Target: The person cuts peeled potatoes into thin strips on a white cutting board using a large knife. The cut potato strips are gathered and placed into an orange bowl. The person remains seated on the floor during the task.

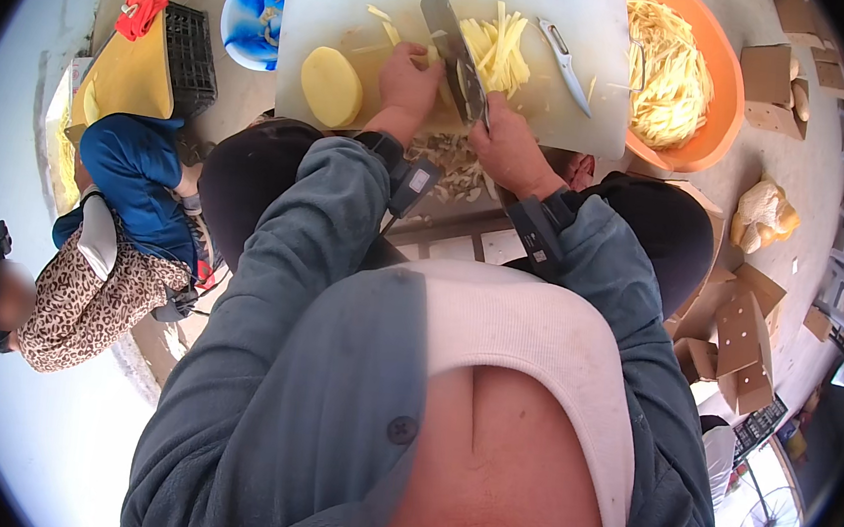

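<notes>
My right hand grips the handle end of a cleaver, its broad blade standing on edge over the white cutting board. To the left of the blade, the fingers of my left hand press on potato slices lying against it. A heap of potato strips lies just right of the blade. Farther right is a vegetable peeler with a pale handle. A large peeled potato, cut flat on its upper face, rests left of my left hand.
An orange basin full of potato strips stands right of the board. A blue-and-white basin is at the left. Peelings lie below the board's near edge. Another person sits at the left by a black crate. Cardboard boxes stand right.
</notes>
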Demonstrator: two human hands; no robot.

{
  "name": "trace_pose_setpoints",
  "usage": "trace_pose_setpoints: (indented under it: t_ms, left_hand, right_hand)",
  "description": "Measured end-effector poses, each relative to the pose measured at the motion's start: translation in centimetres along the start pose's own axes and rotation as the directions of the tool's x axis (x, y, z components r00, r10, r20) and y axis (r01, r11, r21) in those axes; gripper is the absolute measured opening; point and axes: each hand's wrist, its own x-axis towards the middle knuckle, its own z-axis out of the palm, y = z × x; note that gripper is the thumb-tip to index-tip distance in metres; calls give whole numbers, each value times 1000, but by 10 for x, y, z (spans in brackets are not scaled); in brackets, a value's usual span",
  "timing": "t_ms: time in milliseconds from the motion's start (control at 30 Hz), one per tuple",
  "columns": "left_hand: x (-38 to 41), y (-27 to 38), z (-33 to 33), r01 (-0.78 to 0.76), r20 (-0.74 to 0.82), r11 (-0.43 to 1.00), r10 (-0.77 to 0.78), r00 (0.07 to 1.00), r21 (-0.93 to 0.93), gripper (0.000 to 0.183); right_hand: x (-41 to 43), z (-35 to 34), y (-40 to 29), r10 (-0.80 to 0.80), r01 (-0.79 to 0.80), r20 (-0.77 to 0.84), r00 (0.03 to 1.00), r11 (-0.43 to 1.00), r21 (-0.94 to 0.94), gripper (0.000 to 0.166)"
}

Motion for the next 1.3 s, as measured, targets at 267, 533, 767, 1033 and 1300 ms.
trace_pose_setpoints:
  t_ms: [267,533,767,1033,1300]
  left_hand:
    - [8,-15,4,-10,42,996,14,999,-93,33]
    - [4,-2,3,136,96,941,-111,989,-311,28]
    - [1,-4,6,162,49,929,-155,987,-332,22]
    - [-3,5,3,181,54,916,-173,983,-359,22]
    - [-1,9,3,250,118,872,-220,968,-421,18]
  right_hand:
    - [3,-1,1,-9,9,5,1000,1000,11,19]
    - [1,-3,2,-9,11,36,999,999,-39,17]
    - [-1,-2,-2,-19,23,45,999,996,-85,17]
    - [-4,-11,-13,-25,31,60,998,995,-92,17]
    - [-2,-14,-23,-55,62,55,997,990,-125,17]
